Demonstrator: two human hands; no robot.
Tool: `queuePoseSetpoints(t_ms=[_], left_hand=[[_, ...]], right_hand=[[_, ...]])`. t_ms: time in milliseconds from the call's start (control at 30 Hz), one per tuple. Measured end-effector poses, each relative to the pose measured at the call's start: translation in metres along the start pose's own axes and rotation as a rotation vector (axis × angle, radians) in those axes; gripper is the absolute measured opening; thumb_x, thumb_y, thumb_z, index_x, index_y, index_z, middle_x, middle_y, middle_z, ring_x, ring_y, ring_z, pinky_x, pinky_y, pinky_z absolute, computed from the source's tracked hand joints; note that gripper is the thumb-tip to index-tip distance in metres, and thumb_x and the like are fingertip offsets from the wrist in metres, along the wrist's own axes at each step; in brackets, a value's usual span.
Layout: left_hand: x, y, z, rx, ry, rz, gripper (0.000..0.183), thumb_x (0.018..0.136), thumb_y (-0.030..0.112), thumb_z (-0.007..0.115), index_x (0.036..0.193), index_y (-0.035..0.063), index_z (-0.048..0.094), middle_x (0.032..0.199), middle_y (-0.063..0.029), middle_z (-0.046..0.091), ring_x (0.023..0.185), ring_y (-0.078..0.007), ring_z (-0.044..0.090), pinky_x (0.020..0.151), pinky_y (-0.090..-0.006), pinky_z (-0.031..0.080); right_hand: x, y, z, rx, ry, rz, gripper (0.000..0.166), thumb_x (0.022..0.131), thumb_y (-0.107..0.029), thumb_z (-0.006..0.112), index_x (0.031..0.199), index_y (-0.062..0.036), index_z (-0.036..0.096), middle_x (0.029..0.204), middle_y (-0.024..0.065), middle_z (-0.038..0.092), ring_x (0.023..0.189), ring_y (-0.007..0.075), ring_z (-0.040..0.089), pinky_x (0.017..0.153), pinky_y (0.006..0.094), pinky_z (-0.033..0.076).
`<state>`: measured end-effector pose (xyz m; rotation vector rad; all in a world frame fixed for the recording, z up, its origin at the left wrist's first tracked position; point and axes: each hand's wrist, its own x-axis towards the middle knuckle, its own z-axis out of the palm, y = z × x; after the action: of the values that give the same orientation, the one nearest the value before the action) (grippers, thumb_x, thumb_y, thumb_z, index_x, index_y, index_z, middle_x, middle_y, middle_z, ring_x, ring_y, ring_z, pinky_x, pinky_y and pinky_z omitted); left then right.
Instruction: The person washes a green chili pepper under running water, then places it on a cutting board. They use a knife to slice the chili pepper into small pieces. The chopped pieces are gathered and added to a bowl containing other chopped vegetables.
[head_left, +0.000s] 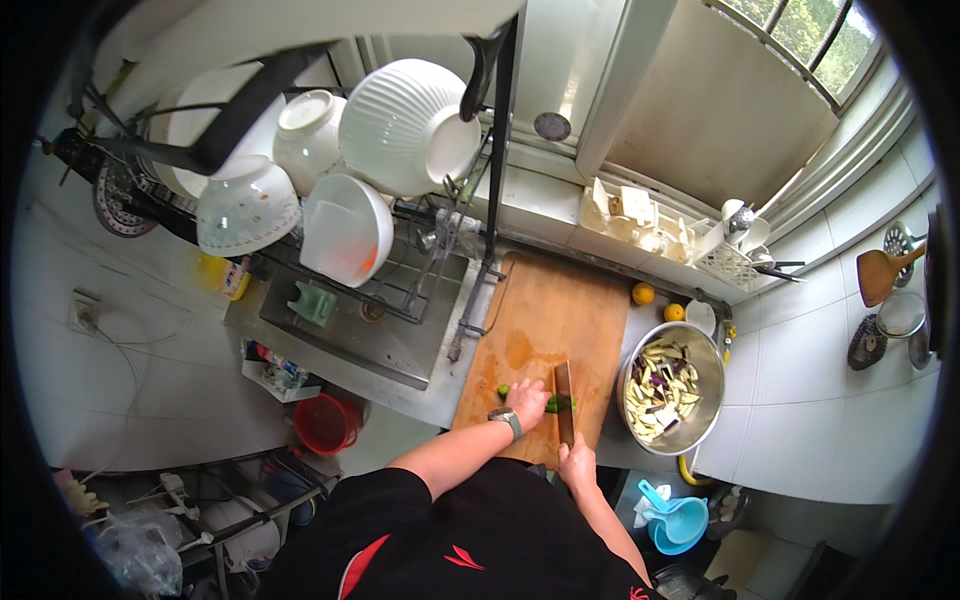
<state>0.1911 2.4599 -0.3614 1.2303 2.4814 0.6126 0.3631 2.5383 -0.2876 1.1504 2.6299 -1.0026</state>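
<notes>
My left hand (527, 403), with a watch on its wrist, presses a green vegetable, perhaps a pepper (503, 391), onto the wooden cutting board (559, 307). In my right hand (577, 463) is the handle of a cleaver (564, 397), whose blade stands across the green vegetable just right of my left fingers. Part of the vegetable (555, 405) shows on both sides of the blade; the rest is hidden under my left hand. Wet patches mark the board above my hands. Right of the board, a steel bowl (714, 431) holds cut eggplant strips (664, 390).
A dish rack (491, 180) with white bowls (409, 124) overhangs the steel sink (405, 352) at the left. Oranges (643, 293) lie behind the steel bowl. Blue plastic strainers (679, 521) sit at the lower right, a red bucket (326, 424) at the lower left.
</notes>
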Motion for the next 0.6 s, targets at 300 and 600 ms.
queuePoseSetpoints(t_ms=[300, 600], left_hand=[[-0.002, -0.008, 0.005, -0.053, 0.056, 0.031, 0.02, 0.08, 0.017, 0.067, 0.098, 0.0194, 0.077, 0.089, -0.0042, 0.061, 0.093, -0.0288, 0.058, 0.078, -0.0444, 0.047], [0.004, -0.015, 0.012, -0.055, 0.092, 0.046, 0.017, 0.079, 0.02, 0.07, 0.094, 0.0173, 0.077, 0.086, -0.0073, 0.063, 0.087, -0.0314, 0.059, 0.072, -0.0473, 0.049]], right_hand=[[0.0, -0.006, 0.001, 0.031, 0.0, 0.021, 0.02, 0.089, -0.016, 0.059, 0.101, 0.0002, 0.055, 0.08, 0.0318, 0.064, 0.08, 0.0511, 0.063, 0.072, 0.0564, 0.05], [0.002, 0.0, 0.006, 0.05, -0.009, 0.036, 0.023, 0.091, -0.016, 0.059, 0.108, -0.0016, 0.054, 0.081, 0.0331, 0.064, 0.082, 0.0524, 0.062, 0.073, 0.0577, 0.05]])
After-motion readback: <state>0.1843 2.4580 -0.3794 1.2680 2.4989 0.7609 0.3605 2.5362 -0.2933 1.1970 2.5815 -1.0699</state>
